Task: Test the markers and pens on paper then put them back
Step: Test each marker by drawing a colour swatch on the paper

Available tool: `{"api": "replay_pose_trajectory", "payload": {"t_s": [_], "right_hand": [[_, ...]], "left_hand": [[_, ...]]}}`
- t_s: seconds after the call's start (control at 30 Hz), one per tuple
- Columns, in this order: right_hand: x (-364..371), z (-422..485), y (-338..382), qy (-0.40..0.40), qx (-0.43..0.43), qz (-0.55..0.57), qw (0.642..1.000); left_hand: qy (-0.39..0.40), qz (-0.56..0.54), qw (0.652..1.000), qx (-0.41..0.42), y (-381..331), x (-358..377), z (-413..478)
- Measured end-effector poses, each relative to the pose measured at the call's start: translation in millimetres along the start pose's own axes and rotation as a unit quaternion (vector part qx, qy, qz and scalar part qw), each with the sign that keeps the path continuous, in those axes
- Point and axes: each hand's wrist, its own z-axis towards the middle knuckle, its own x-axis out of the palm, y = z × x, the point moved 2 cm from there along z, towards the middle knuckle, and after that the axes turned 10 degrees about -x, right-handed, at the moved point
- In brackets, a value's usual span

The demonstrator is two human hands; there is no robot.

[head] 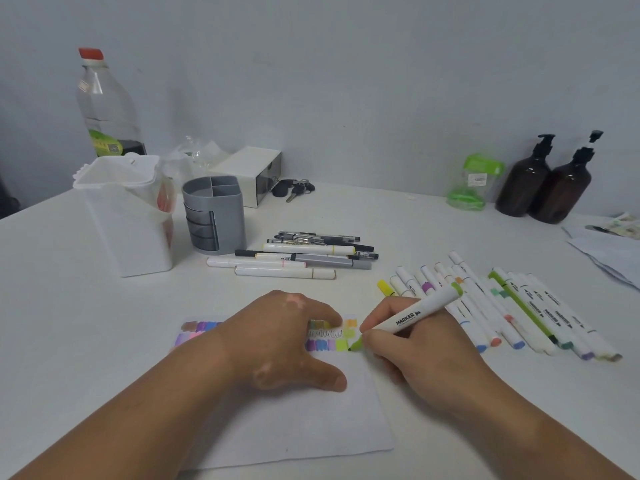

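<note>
So right hand (398, 337) gripped the green marker (412, 318), tip touching the paper (311, 420) beside the colour swatches (332, 341). Left hand (287, 337) lay flat, fingers relaxed, pressing the paper down.

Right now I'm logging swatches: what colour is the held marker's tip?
The marker has a light green tip; the head view shows it best.

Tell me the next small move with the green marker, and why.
Probably drag the tip a short stroke across the paper to fill in a green patch. The right hand grips the green marker with its tip touching the paper at the right end of the colour swatches. The left hand lies flat on the paper, steadying it.
</note>
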Motion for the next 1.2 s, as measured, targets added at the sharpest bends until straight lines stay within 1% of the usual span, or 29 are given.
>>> {"api": "replay_pose_trajectory", "payload": {"t_s": [0.2,0.3,0.6,0.73,0.8,1.2], "right_hand": [[-0.1,0.7,1.1,-0.002,0.003,0.006,1.000],[-1.2,0.7,1.1,-0.015,-0.001,-0.005,1.000],[-1.3,1.1,1.5,-0.011,0.008,-0.015,1.000],[-2.2,1.3,1.5,-0.025,0.000,-0.034,0.999],[-2.9,1.1,1.6,-0.017,-0.001,-0.037,0.999],[-3.4,0.6,-0.4,-0.025,-0.003,-0.030,0.999]], "left_hand": [[-0.001,-0.004,1.000,0.001,1.3,0.3,0.8],[0.002,-0.002,1.000,0.000,1.4,0.4,1.0],[0.002,-0.002,1.000,0.001,1.7,0.9,0.8],[0.000,-0.005,1.000,0.002,1.3,0.6,0.5],[0.000,-0.005,1.000,0.003,1.6,0.1,0.3],[0.004,0.001,1.000,-0.004,-0.8,-1.1,-1.1]]}}
